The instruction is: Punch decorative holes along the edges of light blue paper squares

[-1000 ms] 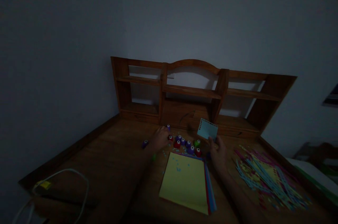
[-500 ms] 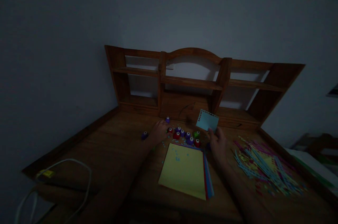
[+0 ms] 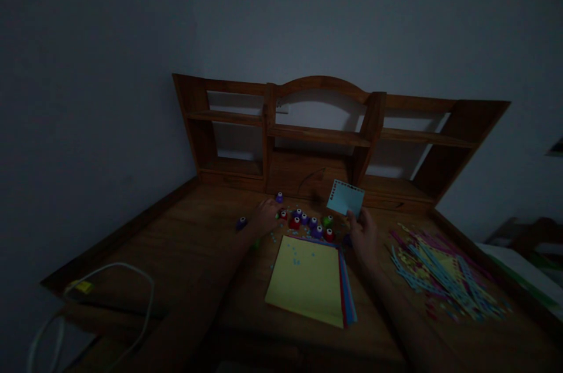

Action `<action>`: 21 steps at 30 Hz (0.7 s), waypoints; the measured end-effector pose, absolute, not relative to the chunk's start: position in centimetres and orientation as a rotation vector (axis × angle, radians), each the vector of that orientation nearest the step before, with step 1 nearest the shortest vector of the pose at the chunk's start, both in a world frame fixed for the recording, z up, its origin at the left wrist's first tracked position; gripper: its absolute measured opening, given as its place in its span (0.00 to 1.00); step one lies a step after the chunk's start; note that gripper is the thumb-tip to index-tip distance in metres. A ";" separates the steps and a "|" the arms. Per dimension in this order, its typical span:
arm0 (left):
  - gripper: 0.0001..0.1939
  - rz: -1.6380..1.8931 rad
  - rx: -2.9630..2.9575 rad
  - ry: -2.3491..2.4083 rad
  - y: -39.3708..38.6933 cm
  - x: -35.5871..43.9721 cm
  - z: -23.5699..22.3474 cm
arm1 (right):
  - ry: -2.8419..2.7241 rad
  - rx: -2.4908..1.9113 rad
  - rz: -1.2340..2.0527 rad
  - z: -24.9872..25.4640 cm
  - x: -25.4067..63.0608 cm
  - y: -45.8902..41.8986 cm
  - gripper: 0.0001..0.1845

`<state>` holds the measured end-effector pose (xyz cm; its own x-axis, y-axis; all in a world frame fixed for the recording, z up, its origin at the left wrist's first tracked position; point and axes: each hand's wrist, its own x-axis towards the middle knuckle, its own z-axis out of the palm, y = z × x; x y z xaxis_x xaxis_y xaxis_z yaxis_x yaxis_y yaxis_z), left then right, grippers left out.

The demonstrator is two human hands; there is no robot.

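My right hand (image 3: 364, 235) pinches a light-blue sheet of paper (image 3: 345, 198) by its lower right corner and holds it up. Small cut-out holes run along the sheet's top and left edges. Over the desk to the left, my left hand (image 3: 265, 214) reaches among small craft punches with its fingers stretched out. Closest to its fingertips are a purple punch (image 3: 280, 197) and a red punch (image 3: 284, 216). A bit of green shows under the fingers, mostly hidden. More purple and red punches and a green punch (image 3: 328, 220) stand between the hands.
A stack of coloured paper, yellow sheet (image 3: 305, 282) on top, lies in front with blue paper bits on it. Cut paper strips (image 3: 444, 273) are heaped at the right. A wooden shelf unit (image 3: 319, 135) stands at the back. A white cable (image 3: 152, 294) loops at the left.
Both hands stay almost in place, and the blue sheet is still held up. The whole view has shifted very slightly.
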<state>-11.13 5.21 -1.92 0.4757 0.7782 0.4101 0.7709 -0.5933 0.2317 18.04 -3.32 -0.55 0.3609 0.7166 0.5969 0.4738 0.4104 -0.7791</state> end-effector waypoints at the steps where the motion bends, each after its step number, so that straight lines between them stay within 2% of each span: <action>1: 0.22 0.760 2.685 1.405 5.3 -11.1 -2.0 | -1.268 -1.228 0.218 -0.6 18.1 -3.3 0.16; 21: 0.23 0.688 2.739 1.266 5.5 -11.4 -1.9 | -1.271 -1.215 0.226 -0.7 18.2 -3.0 0.19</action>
<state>-11.42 5.51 -1.88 0.5669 0.7341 0.3738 0.7131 -0.6645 0.2234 18.20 -3.04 -0.71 0.3635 0.7146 0.5976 0.4649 0.4168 -0.7811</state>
